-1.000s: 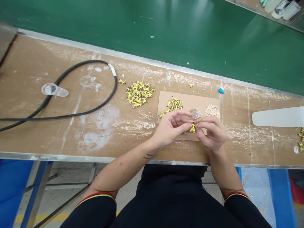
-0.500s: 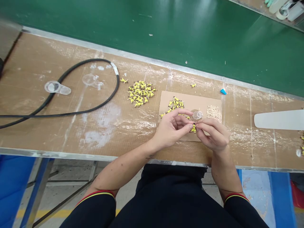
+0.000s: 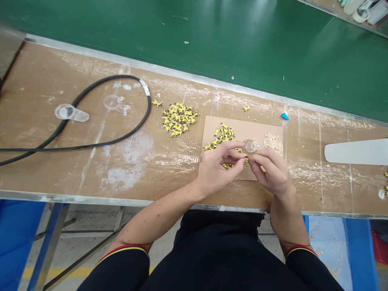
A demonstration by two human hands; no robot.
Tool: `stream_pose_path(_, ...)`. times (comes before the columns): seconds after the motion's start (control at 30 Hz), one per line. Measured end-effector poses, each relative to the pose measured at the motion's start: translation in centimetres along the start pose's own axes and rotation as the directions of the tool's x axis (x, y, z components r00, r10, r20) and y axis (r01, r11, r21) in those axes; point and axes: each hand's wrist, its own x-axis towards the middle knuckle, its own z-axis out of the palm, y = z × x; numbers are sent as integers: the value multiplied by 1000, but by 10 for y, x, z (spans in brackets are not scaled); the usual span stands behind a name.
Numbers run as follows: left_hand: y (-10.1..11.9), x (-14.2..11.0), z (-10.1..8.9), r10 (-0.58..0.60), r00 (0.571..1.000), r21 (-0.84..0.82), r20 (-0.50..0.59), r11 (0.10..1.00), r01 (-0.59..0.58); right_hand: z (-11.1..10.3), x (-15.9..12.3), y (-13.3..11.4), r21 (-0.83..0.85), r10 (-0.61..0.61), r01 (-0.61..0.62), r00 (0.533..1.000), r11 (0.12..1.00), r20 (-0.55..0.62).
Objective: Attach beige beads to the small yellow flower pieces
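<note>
**Two-handed fingertip hold on a small yellow figure**

Head view. The left hand (image 3: 216, 165) and right hand (image 3: 272, 169) meet over the near part of a cardboard sheet (image 3: 242, 128) laid on the table (image 3: 169, 173). Between their fingertips is a small yellow figure (image 3: 246, 162) with a dark upper end. The fingers of both hands are drawn to a narrow pinch at this piece; the left index finger stands apart from its thumb, reaching toward a clear dish (image 3: 251, 146). Whether that finger touches the dish cannot be told, nor whether a second, smaller part lies within the pinch.

Also on the sheet: a cluster of yellow figures (image 3: 223, 132) beyond the left hand, and a patch of tiny pale pieces (image 3: 273, 142) beyond the right. A larger heap of yellow figures (image 3: 179, 119) lies to the left, directly on the table.

Note on technique (judgement). Work this fine is best done with one hand as the steady clamp and the other making the small adjustments. Light pressure on the body should be safer than gripping a slender projection, which may bend. Working low over the sheet limits the fall of a slipped piece, and lifting the left index finger clear of the dish would avoid nudging it.
</note>
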Motion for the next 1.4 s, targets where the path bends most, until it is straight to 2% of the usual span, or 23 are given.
stream_pose_path(0.2,-3,-4,3,101,994,70,-39,993,-98,0,5,-3,142,83,-81,997,986,-4)
stream_pose_path(0.5,-8,-7,3,168,985,47,-48,985,-166,1,10,-9,264,230,-215,973,940,-25)
stream_pose_path(0.63,-11,-8,3,220,975,44,-35,975,-218,1,9,-8,327,272,-258,962,909,3)
stream_pose_path(0.8,-14,-9,1,256,967,127,-19,959,-252,0,10,-9,407,311,-303,949,862,48)
stream_pose_path(0.93,-14,-6,-1,347,938,143,12,928,-345,-1,12,-9,476,336,-342,936,810,101)
stream_pose_path(1.13,-14,1,-4,489,869,199,79,846,-495,-2,11,-8,522,371,-411,910,747,185)
stream_pose_path(1.27,-12,2,-6,483,868,227,114,838,-496,-3,10,-8,526,390,-437,898,729,205)
stream_pose_path(1.4,-11,2,-7,437,890,207,133,865,-456,-4,10,-7,536,407,-462,885,706,227)
